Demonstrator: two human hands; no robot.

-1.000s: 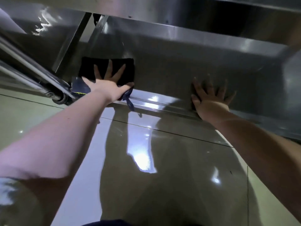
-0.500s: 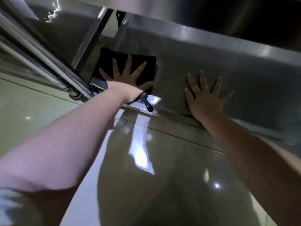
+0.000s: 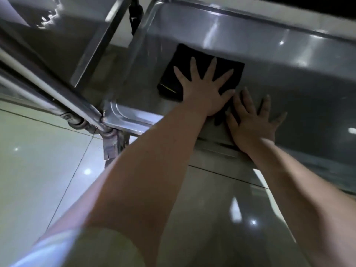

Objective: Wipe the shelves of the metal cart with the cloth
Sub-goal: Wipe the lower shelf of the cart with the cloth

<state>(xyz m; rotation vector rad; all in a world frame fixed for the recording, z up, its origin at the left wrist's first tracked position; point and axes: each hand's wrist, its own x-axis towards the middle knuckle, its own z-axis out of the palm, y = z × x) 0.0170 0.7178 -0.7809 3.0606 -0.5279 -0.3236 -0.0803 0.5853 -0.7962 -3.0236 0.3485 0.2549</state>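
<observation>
– Now, entry one: the cloth (image 3: pixel 202 54). Location?
– On a shelf (image 3: pixel 289 78) of the metal cart (image 3: pixel 123 116), toward its left end, lying flat under the left hand (image 3: pixel 204 91). Black, folded to a rectangle, yellow mark by the near left corner.
– Hand states?
– Left hand: fingers straight and fanned, palm pressing the cloth down. Right hand (image 3: pixel 252 122): likewise splayed, flat on bare steel just beside the cloth, holding nothing.
– Handling?
– Soft, light, limp. Likely to bunch or slide on the slick steel unless pressed across its whole face. Best held as now, by a flat palm at its middle. For lifting, pinch a free corner at the far edge.
– Orientation?
– Long axis runs along the shelf's length, left to right, skewed slightly. Short sides face the cart's ends. The near right corner is hidden beneath the palm, and the dark patch between the two wrists could be a loose end or only shadow; cannot tell.
– Outstanding?
– By judgement, the bare stretch to the right is the next ground for wiping.
</observation>
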